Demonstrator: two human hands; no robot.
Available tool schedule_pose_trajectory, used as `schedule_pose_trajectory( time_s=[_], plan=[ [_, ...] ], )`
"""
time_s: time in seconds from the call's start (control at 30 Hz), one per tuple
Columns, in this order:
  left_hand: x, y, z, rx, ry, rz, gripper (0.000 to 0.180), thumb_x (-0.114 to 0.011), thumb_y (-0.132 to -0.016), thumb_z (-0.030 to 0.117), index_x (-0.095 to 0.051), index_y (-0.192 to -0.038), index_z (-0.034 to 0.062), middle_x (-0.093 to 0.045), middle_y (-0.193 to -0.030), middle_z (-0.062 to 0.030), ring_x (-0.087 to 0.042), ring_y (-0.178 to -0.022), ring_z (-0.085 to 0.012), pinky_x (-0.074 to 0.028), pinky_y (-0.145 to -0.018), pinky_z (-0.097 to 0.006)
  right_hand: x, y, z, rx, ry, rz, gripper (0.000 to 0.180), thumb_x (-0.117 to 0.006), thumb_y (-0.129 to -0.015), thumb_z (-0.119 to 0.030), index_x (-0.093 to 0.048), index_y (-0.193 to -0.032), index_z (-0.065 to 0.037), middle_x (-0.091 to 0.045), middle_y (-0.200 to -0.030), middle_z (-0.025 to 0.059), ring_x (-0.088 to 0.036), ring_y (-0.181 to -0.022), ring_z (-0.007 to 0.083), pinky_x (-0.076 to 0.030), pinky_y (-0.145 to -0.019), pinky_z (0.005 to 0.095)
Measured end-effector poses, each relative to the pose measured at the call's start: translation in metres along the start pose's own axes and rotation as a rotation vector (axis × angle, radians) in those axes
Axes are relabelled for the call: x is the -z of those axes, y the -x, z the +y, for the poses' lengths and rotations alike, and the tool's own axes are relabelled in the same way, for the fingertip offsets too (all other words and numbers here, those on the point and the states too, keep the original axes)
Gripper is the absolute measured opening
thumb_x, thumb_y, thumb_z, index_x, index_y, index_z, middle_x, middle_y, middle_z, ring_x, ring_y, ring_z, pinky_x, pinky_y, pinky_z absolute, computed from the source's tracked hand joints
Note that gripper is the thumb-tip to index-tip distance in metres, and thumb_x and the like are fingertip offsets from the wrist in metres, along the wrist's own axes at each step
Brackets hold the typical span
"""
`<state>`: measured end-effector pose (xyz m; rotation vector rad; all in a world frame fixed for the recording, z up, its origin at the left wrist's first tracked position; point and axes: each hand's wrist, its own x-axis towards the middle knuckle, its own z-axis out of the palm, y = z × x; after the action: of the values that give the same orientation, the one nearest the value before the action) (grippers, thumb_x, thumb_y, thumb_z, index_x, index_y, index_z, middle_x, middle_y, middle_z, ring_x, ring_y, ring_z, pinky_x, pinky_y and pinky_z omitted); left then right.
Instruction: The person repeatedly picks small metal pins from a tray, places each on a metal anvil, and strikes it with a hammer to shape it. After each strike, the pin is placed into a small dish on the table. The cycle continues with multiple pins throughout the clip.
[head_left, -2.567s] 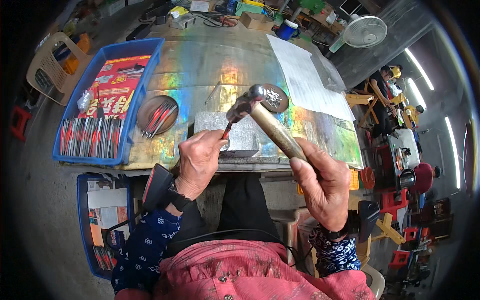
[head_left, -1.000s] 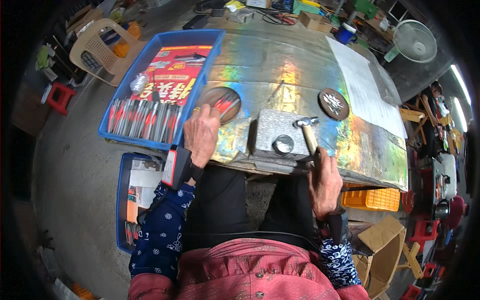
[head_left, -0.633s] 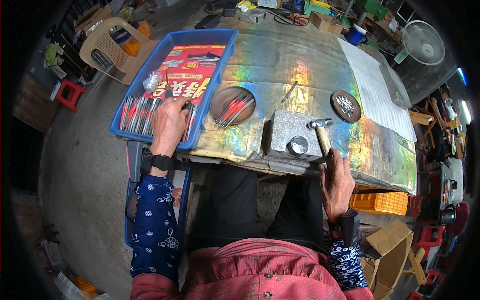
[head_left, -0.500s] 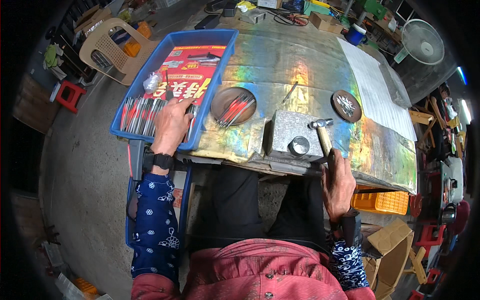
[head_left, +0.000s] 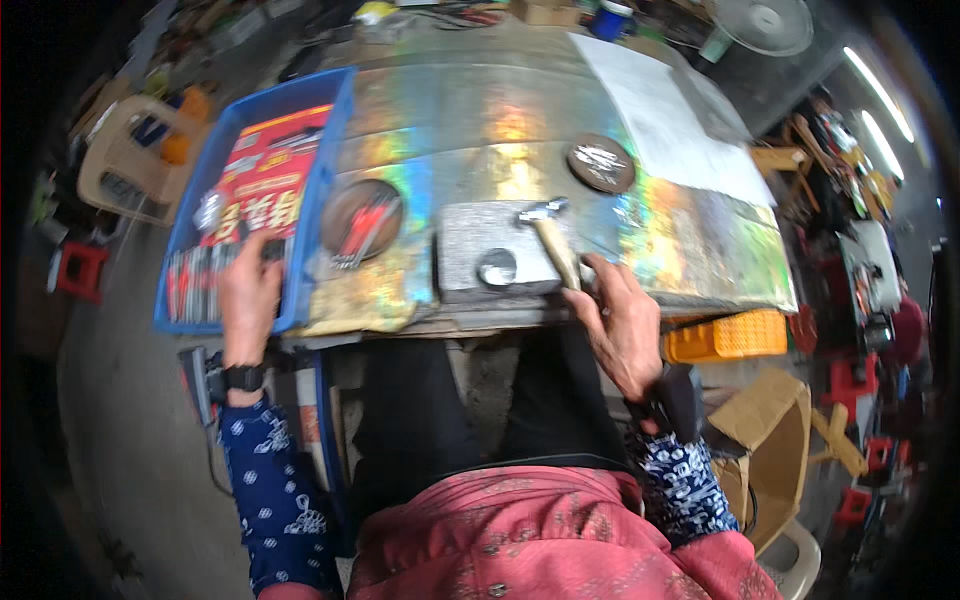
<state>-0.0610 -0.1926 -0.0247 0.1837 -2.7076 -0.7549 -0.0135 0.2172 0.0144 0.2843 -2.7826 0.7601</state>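
Reaching left of the grey block [head_left: 497, 252], left hand [head_left: 248, 295] dips curled fingers into the blue tray [head_left: 325, 190] w/ small tools, grasp unclear, while right hand [head_left: 622, 325] grips the hammer [head_left: 548, 240], handle running front-to-back over the block's right edge.

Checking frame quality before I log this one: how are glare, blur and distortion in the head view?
Head view: rainbow glare on the metal tabletop; slight motion blur over the left hand in the blue tray and the right hand on the hammer; fisheye bends the table edges; the corners are dark.
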Motion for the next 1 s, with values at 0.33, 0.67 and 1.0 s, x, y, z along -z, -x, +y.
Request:
schedule_pose_trajectory(
  time_s=[0.33,0.67,1.0],
  plan=[
    [0.008,0.006,-0.013,-0.039,-0.049,-0.045,0.012,-0.066,-0.082,0.005,-0.061,-0.088,-0.0038,-0.058,-0.068,-0.0159,-0.053,-0.06,-0.02,-0.044,-0.058,-0.034,0.008,-0.022,0.082,-0.098,0.132,0.143,0.016,-0.065,-0.086,-0.012,-0.067,-0.1,-0.002,-0.059,-0.08,0.015,-0.058,-0.068,0.0313,-0.046,-0.063,0.0398],
    [0.024,0.013,0.031,-0.111,0.348,0.223,0.013,-0.058,-0.097,0.009,-0.06,-0.1,-0.0029,-0.061,-0.081,-0.0026,-0.053,-0.071,-0.0067,-0.045,-0.065,-0.021,0.009,-0.054,0.144,-0.152,0.275,0.086,0.017,-0.062,-0.084,-0.009,-0.068,-0.099,-0.005,-0.063,-0.092,0.0155,-0.063,-0.085,0.0356,-0.05,-0.075,0.0423],
    [-0.001,0.025,0.099,-0.053,0.875,-0.056,0.011,-0.057,-0.096,0.005,-0.059,-0.104,-0.0021,-0.065,-0.089,-0.0065,-0.058,-0.066,-0.0053,-0.045,-0.054,-0.019,-0.002,-0.077,0.166,0.072,0.399,0.017,0.009,-0.057,-0.077,-0.009,-0.059,-0.077,-0.001,-0.057,-0.082,0.0176,-0.061,-0.079,0.0379,-0.049,-0.068,0.0456]
  ],
)
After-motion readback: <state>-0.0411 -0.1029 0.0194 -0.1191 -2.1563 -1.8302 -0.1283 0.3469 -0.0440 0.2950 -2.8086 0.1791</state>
